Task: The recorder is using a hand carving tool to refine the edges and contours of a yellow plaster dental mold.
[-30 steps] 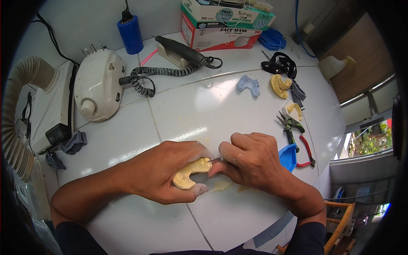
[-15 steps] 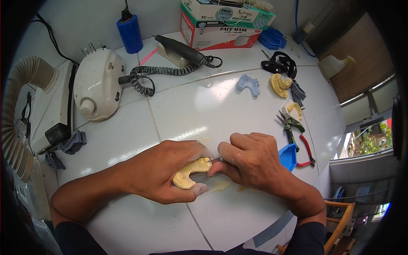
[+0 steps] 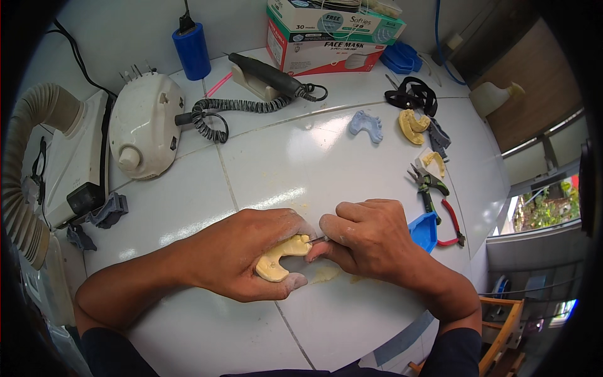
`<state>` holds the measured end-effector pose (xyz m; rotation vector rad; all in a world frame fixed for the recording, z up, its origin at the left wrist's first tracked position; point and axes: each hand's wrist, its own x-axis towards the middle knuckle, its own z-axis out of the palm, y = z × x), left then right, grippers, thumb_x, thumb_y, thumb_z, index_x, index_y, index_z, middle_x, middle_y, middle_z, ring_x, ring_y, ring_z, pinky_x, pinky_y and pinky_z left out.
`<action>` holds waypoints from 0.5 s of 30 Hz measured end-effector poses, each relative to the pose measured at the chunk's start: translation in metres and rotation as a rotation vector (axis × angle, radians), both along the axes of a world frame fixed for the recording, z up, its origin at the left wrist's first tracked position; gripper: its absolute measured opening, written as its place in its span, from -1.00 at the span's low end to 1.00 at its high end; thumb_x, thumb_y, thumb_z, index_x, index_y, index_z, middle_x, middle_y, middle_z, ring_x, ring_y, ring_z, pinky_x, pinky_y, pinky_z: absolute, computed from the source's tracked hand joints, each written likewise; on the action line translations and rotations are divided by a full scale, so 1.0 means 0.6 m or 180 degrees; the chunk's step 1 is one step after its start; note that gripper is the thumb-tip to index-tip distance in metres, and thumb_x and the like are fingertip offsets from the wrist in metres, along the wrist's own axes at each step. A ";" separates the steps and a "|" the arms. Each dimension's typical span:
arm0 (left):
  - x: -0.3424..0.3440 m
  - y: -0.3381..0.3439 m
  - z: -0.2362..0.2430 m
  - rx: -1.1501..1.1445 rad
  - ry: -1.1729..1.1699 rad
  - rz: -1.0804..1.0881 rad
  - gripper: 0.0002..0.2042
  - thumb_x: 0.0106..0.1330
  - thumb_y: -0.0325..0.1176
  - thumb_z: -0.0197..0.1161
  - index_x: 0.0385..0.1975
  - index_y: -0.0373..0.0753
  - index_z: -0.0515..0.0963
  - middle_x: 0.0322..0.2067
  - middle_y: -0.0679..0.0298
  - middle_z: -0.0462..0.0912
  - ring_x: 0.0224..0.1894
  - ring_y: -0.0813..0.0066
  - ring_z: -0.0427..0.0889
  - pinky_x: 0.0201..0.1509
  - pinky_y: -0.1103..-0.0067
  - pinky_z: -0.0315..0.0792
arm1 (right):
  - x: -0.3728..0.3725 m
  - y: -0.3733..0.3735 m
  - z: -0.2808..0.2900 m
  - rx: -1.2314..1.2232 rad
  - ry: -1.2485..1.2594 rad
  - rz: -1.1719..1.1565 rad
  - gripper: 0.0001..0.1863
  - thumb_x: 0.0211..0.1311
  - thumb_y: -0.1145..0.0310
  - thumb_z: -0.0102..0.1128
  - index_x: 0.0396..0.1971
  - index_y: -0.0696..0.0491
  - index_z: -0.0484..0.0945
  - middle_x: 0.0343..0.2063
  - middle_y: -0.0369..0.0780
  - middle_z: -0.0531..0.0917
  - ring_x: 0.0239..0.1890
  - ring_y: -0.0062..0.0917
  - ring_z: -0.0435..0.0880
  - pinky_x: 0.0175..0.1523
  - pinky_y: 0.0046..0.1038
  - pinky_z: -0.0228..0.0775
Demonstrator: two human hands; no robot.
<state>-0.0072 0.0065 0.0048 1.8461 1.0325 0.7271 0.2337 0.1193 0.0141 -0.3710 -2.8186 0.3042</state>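
A yellow plaster dental cast point(image 3: 275, 261), shaped like a horseshoe, rests in my left hand point(image 3: 246, 251), between the thumb and the fingers. My right hand point(image 3: 370, 237) is closed around a thin tool with a narrow metal tip point(image 3: 318, 239). That tip meets the cast's far right end, beside the teeth; the handle is hidden inside my fist. My right thumb lies close against the same end of the cast. White dust coats the fingertips of both hands. Pale yellow shavings point(image 3: 325, 274) are scattered on the white tiled table below them.
Pliers point(image 3: 428, 181), red-handled cutters point(image 3: 453, 225) and a blue tray point(image 3: 424, 231) lie right of my hands. Beyond are a blue cast point(image 3: 366, 126) and a yellow cast point(image 3: 412, 127). A corded handpiece point(image 3: 269, 74), its white control unit point(image 3: 148, 124) and mask boxes point(image 3: 333, 47) stand farther back.
My right hand has shifted very slightly to the left, and the tool tip stays at the cast's end. My left hand and the cast look unmoved.
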 end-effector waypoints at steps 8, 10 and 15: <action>0.003 -0.001 -0.002 0.0218 -0.0028 -0.0052 -0.47 0.26 -0.15 0.53 0.12 -0.33 0.57 -0.21 0.11 0.61 -0.19 0.12 0.67 -0.11 0.34 0.54 | 0.001 0.001 0.006 -0.0462 -0.0208 0.0089 -0.48 0.32 -0.18 0.44 -0.55 -0.03 0.60 -0.69 -0.28 0.52 -0.69 -0.32 0.55 -0.57 -0.26 0.27; 0.002 -0.001 -0.002 0.0210 -0.0051 -0.0054 -0.48 0.26 -0.15 0.53 0.12 -0.33 0.57 -0.21 0.11 0.61 -0.20 0.12 0.67 -0.12 0.34 0.54 | 0.000 0.003 0.006 -0.0474 -0.0221 0.0105 -0.47 0.32 -0.19 0.44 -0.55 -0.03 0.60 -0.69 -0.28 0.52 -0.69 -0.31 0.55 -0.57 -0.26 0.27; 0.003 0.000 -0.002 0.0227 -0.0092 -0.0067 -0.49 0.26 -0.17 0.52 0.11 -0.33 0.57 -0.22 0.12 0.60 -0.21 0.13 0.66 -0.14 0.34 0.53 | 0.002 0.003 0.004 -0.0524 -0.0299 0.0097 -0.46 0.30 -0.22 0.44 -0.54 -0.02 0.60 -0.68 -0.27 0.53 -0.68 -0.30 0.56 -0.55 -0.25 0.29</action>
